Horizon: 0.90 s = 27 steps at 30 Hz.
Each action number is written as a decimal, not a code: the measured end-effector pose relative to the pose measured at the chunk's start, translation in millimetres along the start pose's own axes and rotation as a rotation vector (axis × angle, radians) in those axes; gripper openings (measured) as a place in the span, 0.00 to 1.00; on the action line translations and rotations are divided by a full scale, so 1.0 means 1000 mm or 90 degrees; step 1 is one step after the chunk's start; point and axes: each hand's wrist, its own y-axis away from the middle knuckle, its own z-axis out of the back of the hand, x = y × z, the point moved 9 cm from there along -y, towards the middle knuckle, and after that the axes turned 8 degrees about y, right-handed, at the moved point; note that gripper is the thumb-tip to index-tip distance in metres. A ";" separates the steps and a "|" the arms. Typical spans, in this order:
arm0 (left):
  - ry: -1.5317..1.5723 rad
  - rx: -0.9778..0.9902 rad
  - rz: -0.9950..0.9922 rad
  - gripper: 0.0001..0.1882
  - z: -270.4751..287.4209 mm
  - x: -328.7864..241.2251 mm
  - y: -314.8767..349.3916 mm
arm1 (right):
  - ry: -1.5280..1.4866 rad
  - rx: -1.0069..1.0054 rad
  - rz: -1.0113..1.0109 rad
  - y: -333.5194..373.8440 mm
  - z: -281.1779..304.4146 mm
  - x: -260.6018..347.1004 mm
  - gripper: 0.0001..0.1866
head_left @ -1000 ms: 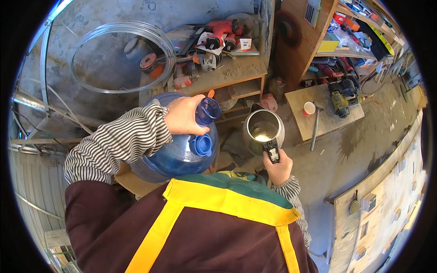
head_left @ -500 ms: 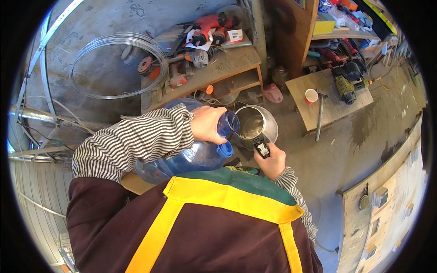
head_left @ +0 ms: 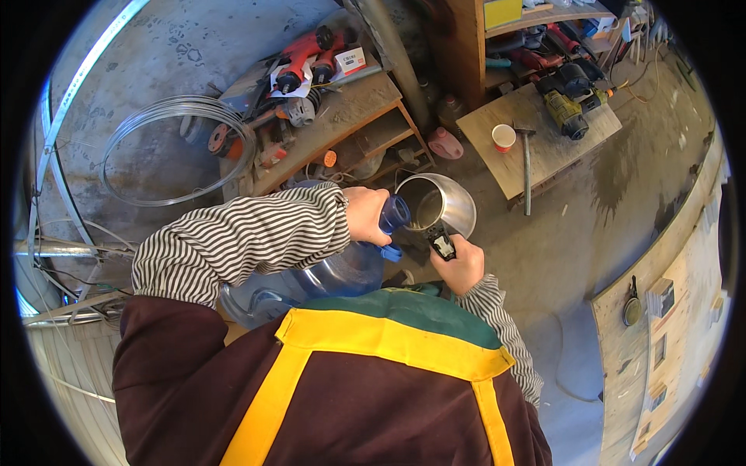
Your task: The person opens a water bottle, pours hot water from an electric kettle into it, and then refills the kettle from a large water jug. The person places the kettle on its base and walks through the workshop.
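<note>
A large clear-blue water jug (head_left: 342, 268) lies tipped in front of me, its neck pointing right. My left hand (head_left: 367, 214) is closed around that neck, just behind the dark blue mouth. A blue cap or ring hangs below my fingers. My right hand (head_left: 460, 264) grips the black handle of a shiny metal kettle (head_left: 460, 205). The kettle's round opening is tilted toward the jug's mouth, close beside it. Whether water is running between them I cannot make out.
Beyond the jug stands a low wooden bench (head_left: 350, 109) with red power tools (head_left: 299, 62) and a wire coil (head_left: 116, 163) beside it. A board at right carries a paper cup (head_left: 503, 138), a hammer (head_left: 528, 171) and a yellow-black power tool (head_left: 566, 113). A pink jug (head_left: 445, 144) sits between.
My view has shifted, so the bench and the board appear further left. The kettle looks tipped more toward the jug's mouth. Both hands keep their grips.
</note>
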 end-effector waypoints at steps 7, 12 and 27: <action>-0.003 0.069 0.017 0.36 -0.017 -0.010 -0.024 | 0.012 -0.001 0.004 -0.003 0.006 -0.029 0.14; 0.000 0.091 0.019 0.36 -0.028 -0.016 -0.041 | 0.040 -0.020 0.026 0.001 0.013 -0.044 0.14; -0.018 0.118 0.006 0.38 -0.039 -0.022 -0.060 | 0.026 0.009 0.019 0.006 0.008 -0.072 0.15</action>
